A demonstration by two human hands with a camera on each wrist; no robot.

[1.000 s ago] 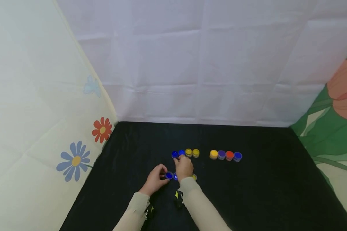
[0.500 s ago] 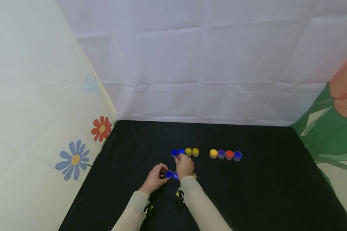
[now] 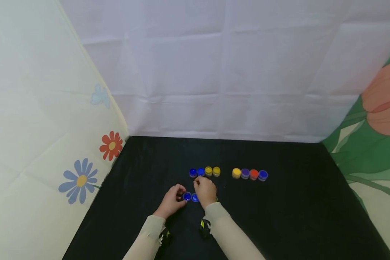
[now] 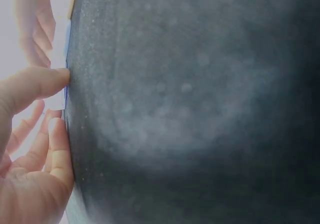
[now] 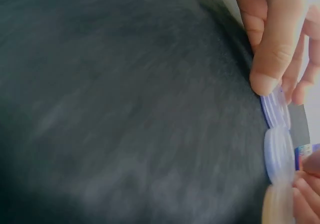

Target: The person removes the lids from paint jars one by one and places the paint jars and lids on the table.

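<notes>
Small paint pots stand in two groups on the black cloth. In front of the left group lies a row of shallow clear-rimmed lids. My left hand (image 3: 170, 200) holds the leftmost blue lid (image 3: 187, 196) between thumb and fingers; the left wrist view shows the thumb on its edge. Beside it lies a second blue lid (image 3: 195, 197), partly behind my right hand (image 3: 206, 190). The right fingers are bent, tips right at the near side of the second blue paint pot (image 3: 200, 171). In the right wrist view the right thumb overlaps a labelled pot (image 5: 299, 155); whether it is gripped I cannot tell.
Left of that pot is another blue pot (image 3: 193, 172), and to its right two yellow pots (image 3: 208, 171). Further right stand yellow (image 3: 236, 173), purple (image 3: 245, 173), red (image 3: 254, 174) and blue (image 3: 263, 175) pots. A yellow lid (image 5: 270, 204) continues the front row.
My right fingertips have drawn slightly back toward me, leaving more of the second blue pot in sight. My left hand stays at the leftmost lid. The whole view has shifted a little.
</notes>
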